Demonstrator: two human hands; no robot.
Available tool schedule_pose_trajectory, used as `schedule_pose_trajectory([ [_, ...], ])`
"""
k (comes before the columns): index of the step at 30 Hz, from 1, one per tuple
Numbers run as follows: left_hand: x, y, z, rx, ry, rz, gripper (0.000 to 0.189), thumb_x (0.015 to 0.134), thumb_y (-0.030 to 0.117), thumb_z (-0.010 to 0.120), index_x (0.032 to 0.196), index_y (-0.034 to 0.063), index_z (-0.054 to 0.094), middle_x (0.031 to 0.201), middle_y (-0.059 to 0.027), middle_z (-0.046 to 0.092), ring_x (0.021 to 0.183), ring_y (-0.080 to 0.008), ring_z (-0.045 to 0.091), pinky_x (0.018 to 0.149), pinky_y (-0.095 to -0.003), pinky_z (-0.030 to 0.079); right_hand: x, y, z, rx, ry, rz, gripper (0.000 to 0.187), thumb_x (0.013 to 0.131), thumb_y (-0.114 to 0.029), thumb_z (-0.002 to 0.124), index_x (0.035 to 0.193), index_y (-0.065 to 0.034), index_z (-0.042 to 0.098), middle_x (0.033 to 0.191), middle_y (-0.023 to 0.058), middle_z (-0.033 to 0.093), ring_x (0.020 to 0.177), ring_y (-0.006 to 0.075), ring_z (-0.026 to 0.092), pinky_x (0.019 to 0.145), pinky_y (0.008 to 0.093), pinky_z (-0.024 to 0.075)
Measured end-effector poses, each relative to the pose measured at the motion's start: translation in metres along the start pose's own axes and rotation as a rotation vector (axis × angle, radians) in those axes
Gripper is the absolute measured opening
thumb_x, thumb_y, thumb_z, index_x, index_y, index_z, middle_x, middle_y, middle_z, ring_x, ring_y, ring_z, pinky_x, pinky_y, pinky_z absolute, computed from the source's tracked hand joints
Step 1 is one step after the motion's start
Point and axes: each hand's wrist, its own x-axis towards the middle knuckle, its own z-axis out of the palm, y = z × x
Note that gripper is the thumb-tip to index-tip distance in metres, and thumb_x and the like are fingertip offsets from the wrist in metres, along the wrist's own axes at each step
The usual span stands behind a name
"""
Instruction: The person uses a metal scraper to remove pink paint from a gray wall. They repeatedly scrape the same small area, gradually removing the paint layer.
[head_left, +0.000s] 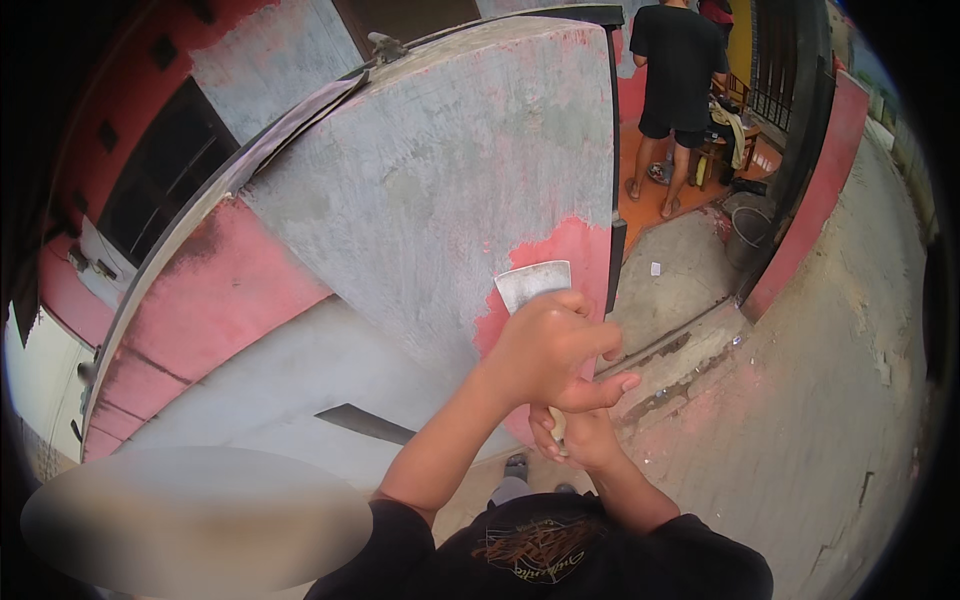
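Note:
A paint scraper with a wide metal blade (534, 283) is against the low wall (442, 165), over a patch of pink paint (566, 240). My left hand (555, 349) lies across the scraper just below the blade, fingers curled at its right side and thumb sticking out. It hides the scraper's neck. Lower down, my right hand (574, 439) is closed around the pale handle (557, 426). Around the pink patch the wall face is bare grey with streaks and faint pink traces. The blade's edge meets the border between pink and grey.
Beyond the wall end, a person in black (679, 67) stands on an orange floor beside a chair (731, 142) heaped with things. A bucket (748, 232) stands by the dark gatepost (802, 165). Paint flakes dot the concrete ground (772, 427). A blurred patch covers the lower left.

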Motion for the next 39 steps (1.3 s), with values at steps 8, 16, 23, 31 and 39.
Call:
schedule_pose_trajectory([
  [8,0.005,-0.006,0.003,0.040,0.010,0.015,0.034,0.068,0.042,0.078,0.065,0.0144,0.058,0.044,-0.0025,0.039,0.047,-0.0243,0.040,0.050,-0.0341,0.037,0.007,-0.009,-0.003,-0.025,-0.013,-0.053,0.048,0.104,-0.047,0.041,0.081,-0.0048,0.046,0.058,0.0048,0.045,0.044,0.0116,0.043,0.037,0.0232,0.0322],
  [16,-0.003,0.000,0.009,-0.019,-0.007,-0.024,0.035,0.069,0.041,0.078,0.064,0.0141,0.057,0.044,-0.0027,0.037,0.048,-0.0241,0.040,0.049,-0.0349,0.036,-0.002,0.002,-0.005,0.082,0.015,0.009,0.032,0.104,-0.025,0.036,0.081,-0.0051,0.044,0.054,0.0036,0.045,0.043,0.0103,0.044,0.037,0.0236,0.0333],
  [23,0.030,-0.002,-0.018,0.077,-0.020,0.048,0.031,0.063,0.034,0.082,0.064,0.0117,0.060,0.046,-0.0029,0.044,0.049,-0.0217,0.042,0.047,-0.0329,0.033,0.023,-0.012,-0.010,0.017,-0.116,-0.088,0.047,0.103,-0.048,0.044,0.084,-0.0050,0.045,0.060,0.0037,0.044,0.043,0.0118,0.043,0.035,0.0248,0.0334],
  [31,0.035,-0.004,-0.029,0.145,0.007,0.110,0.032,0.065,0.037,0.082,0.067,0.0122,0.062,0.047,-0.0037,0.042,0.048,-0.0225,0.043,0.048,-0.0330,0.036,0.039,-0.008,-0.014,0.076,-0.215,-0.148,0.047,0.101,-0.049,0.049,0.087,-0.0048,0.048,0.061,0.0035,0.044,0.043,0.0127,0.046,0.035,0.0244,0.0357],
  [39,-0.002,0.005,-0.003,0.004,-0.010,-0.001,0.027,0.075,0.033,0.076,0.067,0.0128,0.061,0.049,-0.0028,0.048,0.049,-0.0231,0.040,0.051,-0.0339,0.037,0.005,0.016,-0.019,0.150,-0.165,0.071,0.045,0.100,-0.048,0.050,0.097,-0.0026,0.051,0.064,0.0048,0.047,0.045,0.0138,0.047,0.038,0.0254,0.0387],
])
